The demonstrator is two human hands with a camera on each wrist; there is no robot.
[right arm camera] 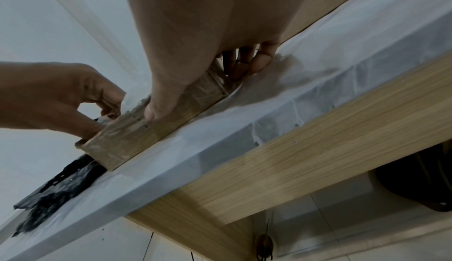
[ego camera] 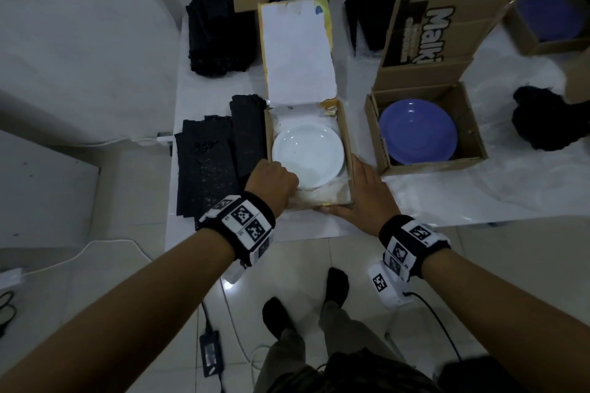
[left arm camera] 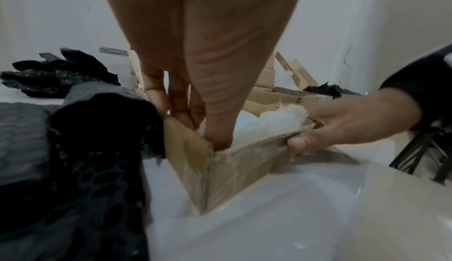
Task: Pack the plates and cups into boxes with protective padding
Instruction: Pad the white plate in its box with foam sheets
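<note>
Lying flat in the open box, the white plate looks glossy; left hand pinches its padding, right hand grips the box corner

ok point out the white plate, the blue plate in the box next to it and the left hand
white plate (ego camera: 308,155), head view, centre of its bowl
blue plate (ego camera: 417,131), head view, middle of its face
left hand (ego camera: 274,183), head view, back of the hand at the box's near left corner
</note>
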